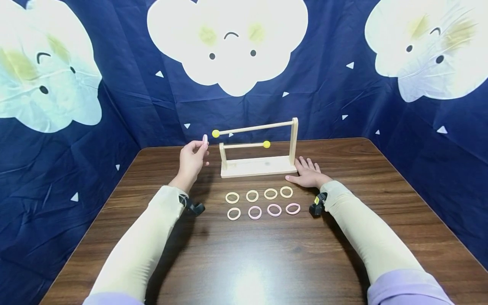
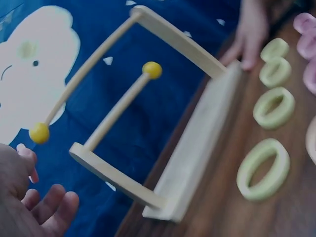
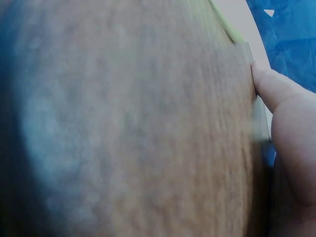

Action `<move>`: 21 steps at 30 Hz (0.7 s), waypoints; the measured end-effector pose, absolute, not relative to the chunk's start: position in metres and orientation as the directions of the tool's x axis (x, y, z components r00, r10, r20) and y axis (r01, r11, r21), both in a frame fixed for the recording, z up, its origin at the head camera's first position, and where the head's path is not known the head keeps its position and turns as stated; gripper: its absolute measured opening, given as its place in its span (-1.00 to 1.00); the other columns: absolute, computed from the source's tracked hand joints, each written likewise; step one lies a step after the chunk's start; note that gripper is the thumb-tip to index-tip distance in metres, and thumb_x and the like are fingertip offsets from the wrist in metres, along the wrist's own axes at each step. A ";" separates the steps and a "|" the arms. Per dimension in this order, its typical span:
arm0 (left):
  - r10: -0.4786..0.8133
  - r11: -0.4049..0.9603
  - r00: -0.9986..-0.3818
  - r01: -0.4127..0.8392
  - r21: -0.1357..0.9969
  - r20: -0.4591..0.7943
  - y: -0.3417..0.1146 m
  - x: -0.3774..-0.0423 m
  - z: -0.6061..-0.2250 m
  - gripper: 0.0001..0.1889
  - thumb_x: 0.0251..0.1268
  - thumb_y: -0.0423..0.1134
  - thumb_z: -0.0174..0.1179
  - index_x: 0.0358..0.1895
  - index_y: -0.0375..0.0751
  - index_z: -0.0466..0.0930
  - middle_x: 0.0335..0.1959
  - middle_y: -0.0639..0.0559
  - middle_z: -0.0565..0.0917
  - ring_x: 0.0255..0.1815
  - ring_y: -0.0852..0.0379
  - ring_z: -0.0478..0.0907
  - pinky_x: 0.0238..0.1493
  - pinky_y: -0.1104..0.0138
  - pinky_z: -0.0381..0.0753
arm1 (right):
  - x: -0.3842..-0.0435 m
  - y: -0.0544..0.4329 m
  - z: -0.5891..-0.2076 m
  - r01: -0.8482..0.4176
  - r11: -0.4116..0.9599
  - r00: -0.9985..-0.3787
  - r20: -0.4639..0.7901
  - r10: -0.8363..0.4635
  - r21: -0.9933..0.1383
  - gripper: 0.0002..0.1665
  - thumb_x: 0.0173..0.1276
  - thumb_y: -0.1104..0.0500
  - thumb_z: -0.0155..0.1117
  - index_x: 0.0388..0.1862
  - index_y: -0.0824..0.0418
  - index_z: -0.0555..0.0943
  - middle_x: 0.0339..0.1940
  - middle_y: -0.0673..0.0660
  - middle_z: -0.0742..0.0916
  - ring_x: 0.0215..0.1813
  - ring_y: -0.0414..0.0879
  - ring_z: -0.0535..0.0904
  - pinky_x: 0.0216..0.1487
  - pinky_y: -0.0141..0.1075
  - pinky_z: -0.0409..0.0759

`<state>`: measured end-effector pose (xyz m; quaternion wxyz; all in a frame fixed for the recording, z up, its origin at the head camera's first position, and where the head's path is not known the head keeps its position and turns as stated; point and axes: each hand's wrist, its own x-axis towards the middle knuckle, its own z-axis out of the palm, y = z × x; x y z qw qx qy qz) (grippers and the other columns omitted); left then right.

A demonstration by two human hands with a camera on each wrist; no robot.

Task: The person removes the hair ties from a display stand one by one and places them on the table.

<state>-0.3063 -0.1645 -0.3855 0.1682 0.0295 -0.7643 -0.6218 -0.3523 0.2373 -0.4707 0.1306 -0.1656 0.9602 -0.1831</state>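
Between thumb and forefinger, my left hand (image 1: 192, 161) pinches a pink ring (image 1: 205, 139), seen edge-on just left of the upper rod's yellow ball tip (image 1: 215, 134). That ring is mostly covered by the hand in the left wrist view. The wooden stand (image 1: 259, 166) has a long upper rod pointing left and a short lower rod with a yellow ball (image 1: 266, 144) pointing right; no ring hangs on either. Fingers spread, my right hand (image 1: 308, 173) lies at the right end of the stand's base, its thumb by the base edge.
In front of the stand lie two rows of rings: several yellow rings (image 1: 252, 195) behind, pink rings (image 1: 274, 210) and one pale ring (image 1: 234, 214) nearer. All rest on the brown wooden table (image 1: 289, 262). A dark blue cloth (image 1: 335, 110) with clouds hangs behind.
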 end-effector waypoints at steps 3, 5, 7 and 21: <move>-0.190 0.390 -0.935 0.207 0.897 0.298 -0.171 -0.298 -0.390 -0.78 0.47 -0.35 0.19 -0.05 -0.50 0.66 -0.10 -0.28 0.68 -0.33 0.17 0.63 -0.45 0.45 0.62 | -0.353 0.238 -0.471 -0.269 0.875 -0.911 -0.189 -0.367 -0.401 0.29 0.37 -0.55 -0.07 0.67 0.27 -0.23 0.66 0.37 -0.18 0.62 0.36 -0.44 0.50 0.29 -0.44; -0.139 0.481 -0.934 0.227 0.847 0.329 -0.174 -0.291 -0.393 -0.80 0.44 -0.37 0.21 -0.11 -0.51 0.68 -0.04 -0.32 0.66 -0.26 0.07 0.67 -0.33 0.44 0.61 | -0.355 0.238 -0.473 -0.264 0.878 -0.912 -0.194 -0.362 -0.400 0.26 0.39 -0.52 -0.06 0.67 0.26 -0.24 0.67 0.36 -0.19 0.63 0.35 -0.44 0.50 0.29 -0.45; -0.086 0.553 -0.936 0.240 0.798 0.341 -0.177 -0.285 -0.397 -0.82 0.43 -0.38 0.22 -0.16 -0.52 0.68 0.05 -0.35 0.60 -0.14 -0.07 0.68 -0.16 0.34 0.63 | -0.355 0.237 -0.473 -0.265 0.875 -0.911 -0.192 -0.365 -0.404 0.25 0.40 -0.50 -0.05 0.67 0.26 -0.24 0.67 0.36 -0.19 0.62 0.36 -0.44 0.49 0.31 -0.46; 0.182 0.823 -0.950 0.288 0.490 0.254 -0.190 -0.238 -0.440 -0.88 0.33 -0.23 0.36 -0.36 -0.18 0.72 0.22 -0.32 0.46 0.21 -0.34 0.47 0.18 -0.15 0.46 | -0.348 0.236 -0.465 -0.276 0.871 -0.906 -0.193 -0.377 -0.406 0.25 0.42 -0.50 -0.08 0.66 0.29 -0.27 0.66 0.39 -0.21 0.62 0.36 -0.46 0.50 0.29 -0.47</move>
